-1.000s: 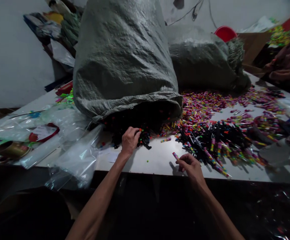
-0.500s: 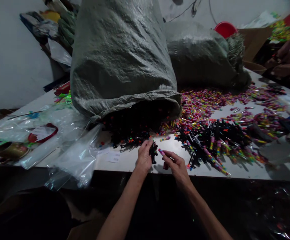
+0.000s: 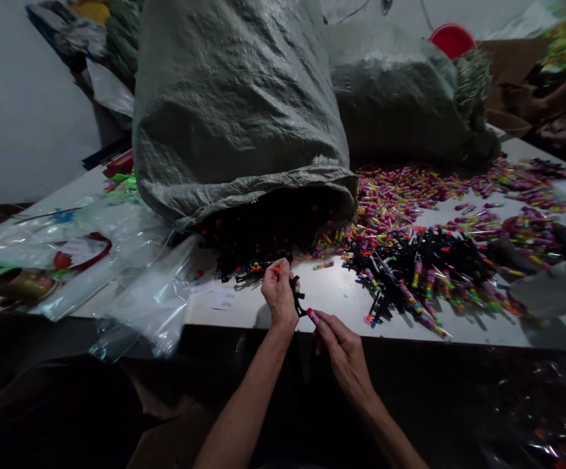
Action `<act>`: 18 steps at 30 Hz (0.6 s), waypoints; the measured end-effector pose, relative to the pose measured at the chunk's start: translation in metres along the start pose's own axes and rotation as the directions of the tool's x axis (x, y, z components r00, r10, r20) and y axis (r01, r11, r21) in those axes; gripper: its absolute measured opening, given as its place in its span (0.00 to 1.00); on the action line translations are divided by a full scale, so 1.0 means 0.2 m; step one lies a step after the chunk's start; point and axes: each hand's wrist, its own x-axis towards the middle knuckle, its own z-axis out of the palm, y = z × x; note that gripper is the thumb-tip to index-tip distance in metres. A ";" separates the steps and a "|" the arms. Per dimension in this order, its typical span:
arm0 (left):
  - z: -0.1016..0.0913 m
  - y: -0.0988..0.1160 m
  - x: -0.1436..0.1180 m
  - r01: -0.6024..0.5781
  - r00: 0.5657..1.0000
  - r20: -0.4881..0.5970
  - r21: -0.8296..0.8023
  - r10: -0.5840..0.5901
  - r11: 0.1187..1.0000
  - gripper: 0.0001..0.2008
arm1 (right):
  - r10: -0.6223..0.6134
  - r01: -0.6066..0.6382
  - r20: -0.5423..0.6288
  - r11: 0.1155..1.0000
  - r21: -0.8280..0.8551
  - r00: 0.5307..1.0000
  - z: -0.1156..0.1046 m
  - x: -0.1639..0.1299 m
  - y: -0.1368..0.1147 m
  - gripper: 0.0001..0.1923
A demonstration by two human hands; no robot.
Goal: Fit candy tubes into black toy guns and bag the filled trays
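Note:
My left hand (image 3: 279, 301) is closed on a small black plastic toy gun (image 3: 298, 298), held upright just above the table's front edge. Between the thumb and fingers of my right hand (image 3: 345, 352) is a slim tube of coloured candy (image 3: 314, 317) with a red end. That red end is at the lower end of the toy gun; whether the two touch I cannot tell. Behind my hands, a dark heap of black toy guns (image 3: 243, 251) spills from the mouth of a big grey-green woven sack (image 3: 243, 117). One loose tube (image 3: 324, 265) lies on the white table (image 3: 258, 296).
To the right lies a pile of black toy guns with tubes (image 3: 424, 260), with many loose tubes (image 3: 395, 192) behind it. A second sack (image 3: 404, 98) lies at the back. Clear plastic bags (image 3: 160, 286) and a brown tape roll (image 3: 21, 288) are on the left.
My right hand has moved slightly down, and its tube now meets the lower end of the toy gun in view. The toy gun has tilted. The view has shifted slightly.

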 end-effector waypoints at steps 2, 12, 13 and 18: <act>0.01 0.01 0.00 -0.017 1.000 -0.021 -0.013 0.017 1.000 0.20 | 0.007 -0.007 0.012 1.000 -0.016 1.000 0.00 0.00 -0.01 0.19; 0.01 0.05 -0.03 -0.084 0.995 -0.049 -0.020 0.083 0.996 0.18 | -0.091 0.092 0.011 0.991 -0.096 0.996 -0.01 -0.01 -0.01 0.17; 0.01 0.05 -0.04 -0.085 0.995 -0.048 -0.023 0.084 0.996 0.18 | -0.112 0.113 0.019 0.987 -0.110 0.994 -0.01 -0.01 -0.01 0.17; 0.03 0.07 -0.06 -0.082 0.996 -0.044 -0.017 0.081 0.996 0.17 | -0.324 0.315 0.002 0.917 -0.245 0.946 0.00 -0.05 0.05 0.17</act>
